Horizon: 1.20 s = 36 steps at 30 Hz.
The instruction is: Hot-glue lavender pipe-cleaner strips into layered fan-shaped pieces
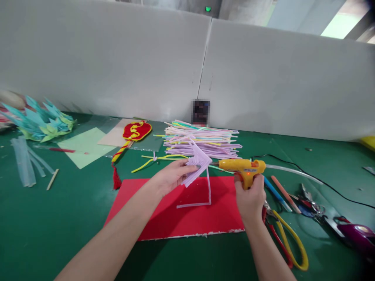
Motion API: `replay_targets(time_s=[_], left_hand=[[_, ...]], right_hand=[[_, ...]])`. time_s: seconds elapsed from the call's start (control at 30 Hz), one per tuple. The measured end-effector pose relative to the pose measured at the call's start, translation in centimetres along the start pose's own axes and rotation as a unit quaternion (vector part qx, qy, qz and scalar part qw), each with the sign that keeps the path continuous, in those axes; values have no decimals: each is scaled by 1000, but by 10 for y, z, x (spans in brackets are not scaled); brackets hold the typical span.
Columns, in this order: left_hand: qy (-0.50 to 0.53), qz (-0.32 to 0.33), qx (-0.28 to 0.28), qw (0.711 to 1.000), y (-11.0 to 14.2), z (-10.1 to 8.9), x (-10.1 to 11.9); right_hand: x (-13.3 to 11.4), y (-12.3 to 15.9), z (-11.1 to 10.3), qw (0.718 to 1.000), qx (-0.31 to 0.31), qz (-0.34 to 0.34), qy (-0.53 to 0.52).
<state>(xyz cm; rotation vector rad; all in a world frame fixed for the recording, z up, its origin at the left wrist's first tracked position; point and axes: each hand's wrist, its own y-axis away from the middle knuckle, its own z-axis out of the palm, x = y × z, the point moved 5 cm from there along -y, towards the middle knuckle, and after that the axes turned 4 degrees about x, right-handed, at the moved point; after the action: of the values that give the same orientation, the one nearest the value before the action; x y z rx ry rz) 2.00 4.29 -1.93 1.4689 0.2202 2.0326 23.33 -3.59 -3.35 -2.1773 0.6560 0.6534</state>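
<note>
My left hand pinches a layered, folded piece of lilac pipe cleaners, its pointed corner facing right. In my right hand is a yellow hot glue gun with a small orange light on its body. Its nozzle sits at or very close to the corner of the lilac piece; whether they touch I cannot tell. A clear glue stick runs out of the gun's back. Below the piece, a bent lilac pipe cleaner shows over the red board.
A pile of pastel pipe cleaners lies behind the hands. On the left are a red and yellow fan-shaped ornament, green paper, glue sticks and a teal paper plant. Pliers and a black cord lie right.
</note>
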Motion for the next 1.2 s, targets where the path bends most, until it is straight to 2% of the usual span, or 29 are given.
replay_targets(time_s=[0.53, 0.83, 1.1, 1.2], left_hand=[[38, -31, 11, 999, 2, 1, -2], [39, -13, -28, 999, 2, 3, -1], [26, 3, -43, 999, 1, 5, -1], [28, 6, -31, 999, 1, 5, -1]], right_hand=[[1, -1, -5, 999, 34, 7, -7], [1, -1, -5, 999, 33, 2, -16], [0, -1, -6, 999, 39, 2, -16], [-2, 0, -7, 999, 42, 6, -16]])
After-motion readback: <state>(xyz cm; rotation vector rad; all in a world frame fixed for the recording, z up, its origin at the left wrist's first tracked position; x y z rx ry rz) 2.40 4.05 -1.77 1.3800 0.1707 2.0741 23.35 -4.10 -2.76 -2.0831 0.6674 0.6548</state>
